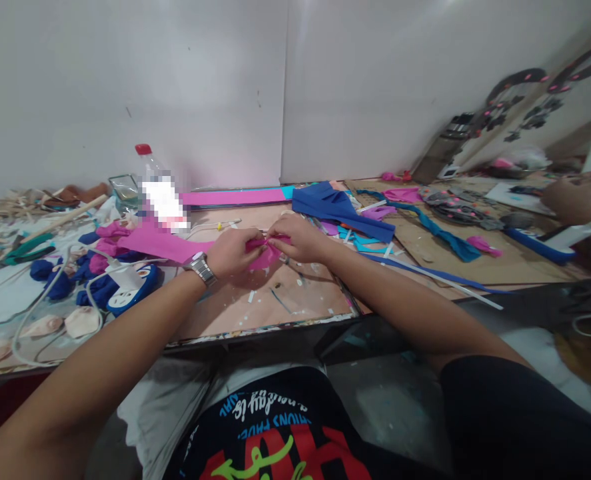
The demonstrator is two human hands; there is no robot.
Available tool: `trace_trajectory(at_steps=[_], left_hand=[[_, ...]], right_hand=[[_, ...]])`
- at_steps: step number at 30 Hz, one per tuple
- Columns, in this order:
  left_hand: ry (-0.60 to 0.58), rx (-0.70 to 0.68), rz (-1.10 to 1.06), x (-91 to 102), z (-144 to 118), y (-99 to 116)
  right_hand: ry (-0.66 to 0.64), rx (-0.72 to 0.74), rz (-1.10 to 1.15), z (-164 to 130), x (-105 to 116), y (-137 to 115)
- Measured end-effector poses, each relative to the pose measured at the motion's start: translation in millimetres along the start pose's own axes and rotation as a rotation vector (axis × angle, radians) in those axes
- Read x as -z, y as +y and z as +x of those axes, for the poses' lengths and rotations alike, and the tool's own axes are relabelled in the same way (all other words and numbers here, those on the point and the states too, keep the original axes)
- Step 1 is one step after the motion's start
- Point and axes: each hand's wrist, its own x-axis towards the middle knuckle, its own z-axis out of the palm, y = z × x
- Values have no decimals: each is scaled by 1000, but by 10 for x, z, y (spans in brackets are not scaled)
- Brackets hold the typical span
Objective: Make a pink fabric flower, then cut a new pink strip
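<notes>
Workbench seen from my head camera, left to right. Near the left edge lie blue foam pieces [58, 283] and a white cable [35, 307], pushed aside, I judge, to keep the middle of the board free. A plastic bottle [158, 190] stands toward the back edge. At the centre, my left hand [232, 252], wearing a wristwatch [202, 269], and my right hand [298, 239] meet, fingers of both pinched on a small pink foam piece [264, 257] held just above the board [255, 300], apparently to fold it. A blue foam sheet [342, 210] lies beyond. Another person's hand [570, 200] works at the right edge.
</notes>
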Motion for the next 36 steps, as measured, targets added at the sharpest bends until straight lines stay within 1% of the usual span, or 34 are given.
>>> trace_trajectory(at_steps=[6,11,17,20,23,29,36], left_hand=[[6,-24,-92,15,-3,6],[19,-38,-172,9,14,-40],[-11,-13,-244,4,32,-73],[2,-6,-289,10,33,-62],[21,-4,-300,21,33,-52],[-2,18,-329,41,35,-48],[19,42,-353,14,39,-63]], right_hand=[[18,35,-7,-8,-2,7],[48,56,-14,-15,1,7],[80,33,-9,-18,1,10],[83,24,-27,-17,12,-9],[83,22,-38,-17,23,-33],[104,-12,-41,-22,20,-43],[113,36,-81,-26,2,-37]])
